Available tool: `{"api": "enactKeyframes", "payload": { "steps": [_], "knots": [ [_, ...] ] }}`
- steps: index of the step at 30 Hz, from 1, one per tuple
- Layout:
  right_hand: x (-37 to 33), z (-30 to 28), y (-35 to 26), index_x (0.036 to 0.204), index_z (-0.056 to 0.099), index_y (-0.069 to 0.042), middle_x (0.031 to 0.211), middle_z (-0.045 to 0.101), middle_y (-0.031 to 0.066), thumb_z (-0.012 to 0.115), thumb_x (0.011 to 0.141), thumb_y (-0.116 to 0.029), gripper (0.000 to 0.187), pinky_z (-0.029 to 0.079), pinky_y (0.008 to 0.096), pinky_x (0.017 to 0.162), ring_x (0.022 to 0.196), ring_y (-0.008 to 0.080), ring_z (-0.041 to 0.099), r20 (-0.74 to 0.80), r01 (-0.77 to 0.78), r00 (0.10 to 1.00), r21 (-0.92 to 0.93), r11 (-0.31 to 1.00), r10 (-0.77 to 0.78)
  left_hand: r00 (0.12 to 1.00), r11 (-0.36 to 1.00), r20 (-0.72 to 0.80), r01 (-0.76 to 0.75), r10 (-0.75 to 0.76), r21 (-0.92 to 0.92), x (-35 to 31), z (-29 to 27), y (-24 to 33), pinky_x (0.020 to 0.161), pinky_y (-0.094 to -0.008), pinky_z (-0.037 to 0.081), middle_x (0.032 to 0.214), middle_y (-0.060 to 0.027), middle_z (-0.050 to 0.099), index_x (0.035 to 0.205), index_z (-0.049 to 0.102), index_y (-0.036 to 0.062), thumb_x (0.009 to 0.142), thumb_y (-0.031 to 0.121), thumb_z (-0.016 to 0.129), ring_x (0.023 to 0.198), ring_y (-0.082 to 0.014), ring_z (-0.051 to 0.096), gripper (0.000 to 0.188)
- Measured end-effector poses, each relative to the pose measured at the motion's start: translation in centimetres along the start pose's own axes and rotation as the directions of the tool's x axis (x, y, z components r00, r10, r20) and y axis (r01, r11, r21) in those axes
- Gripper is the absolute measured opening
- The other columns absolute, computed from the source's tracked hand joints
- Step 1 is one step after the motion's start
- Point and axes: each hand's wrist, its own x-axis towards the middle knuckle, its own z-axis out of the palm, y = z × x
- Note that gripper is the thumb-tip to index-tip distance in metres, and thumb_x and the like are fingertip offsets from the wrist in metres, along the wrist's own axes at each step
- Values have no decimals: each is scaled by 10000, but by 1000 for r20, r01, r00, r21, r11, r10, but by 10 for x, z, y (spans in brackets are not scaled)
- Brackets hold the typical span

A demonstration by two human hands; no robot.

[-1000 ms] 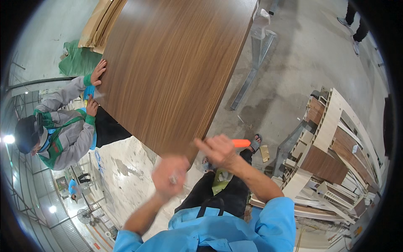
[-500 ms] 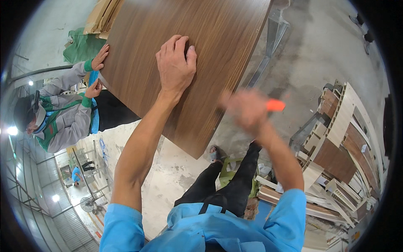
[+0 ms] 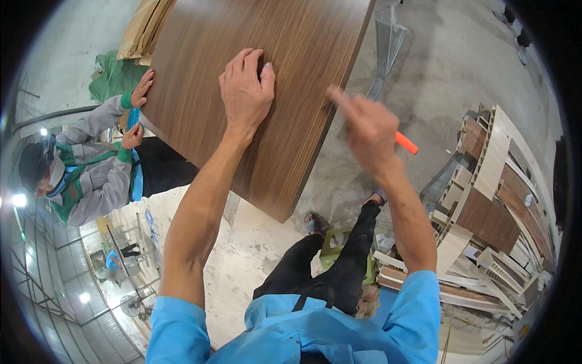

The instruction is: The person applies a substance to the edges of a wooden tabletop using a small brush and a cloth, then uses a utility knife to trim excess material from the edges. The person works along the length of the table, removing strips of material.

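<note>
Head view: orange handle point(image 3: 407, 143), distant label point(image 3: 528, 200) unreadable

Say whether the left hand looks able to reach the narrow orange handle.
Probably not: the right hand grips the orange handle and stands between its exposed end and the left hand on the brown wood-grain panel.

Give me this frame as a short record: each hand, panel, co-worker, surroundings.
left hand: resting on the panel's top, fingers slightly curled
left hand point
right hand: blurred, closed around an orange handle, beside the panel's right edge
panel: brown wood-grain panel
co-worker: at left, one hand on the panel's left edge
surroundings: board pile at right
</note>
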Motion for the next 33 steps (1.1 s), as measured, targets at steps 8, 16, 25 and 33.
{"api": "enactKeyframes", "payload": {
  "steps": [8, 16, 25, 33],
  "knots": [
    [-85, -15, -122, 1115, 740, -171, 643, 344, -17, 665, 760, -149, 364, 342, 296, 497, 545, 130, 432, 43, 246, 961, 313, 917, -272, 1000, 1000, -7, -11, 11, -5, 0, 3, -3, 1020, -467, 384, 1285, -143, 607, 1221, 621, 39, 950, 267, 562, 1216, -323, 537, 359],
    [-54, 5, -50, 1230, 687, -99, 638, 415, 30, 613, 690, -74, 545, 373, 345, 483, 539, 187, 463, 49, 45, 997, 130, 990, -51, 1000, 1000, -16, -2, 2, 17, -1, 2, -1, 1018, -467, 393, 1282, -145, 611, 1207, 629, 28, 950, 255, 557, 1209, -321, 546, 350],
    [-80, -10, -97, 1177, 723, -157, 648, 341, -22, 662, 799, -165, 383, 348, 291, 512, 550, 116, 432, -18, 98, 995, 300, 949, -97, 992, 993, -46, -115, 115, -7, 1, 0, 1, 973, -451, 445, 1208, -144, 652, 1148, 659, 22, 938, 209, 571, 1127, -323, 604, 295],
    [-108, -8, -135, 1206, 697, -151, 669, 367, -44, 617, 804, -173, 410, 347, 264, 521, 574, 106, 438, 66, 335, 927, 299, 893, -370, 995, 996, -36, -90, 90, 2, 4, -2, 3, 960, -447, 447, 1194, -121, 654, 1131, 661, 39, 932, 198, 578, 1119, -311, 602, 268]
  ]
}}
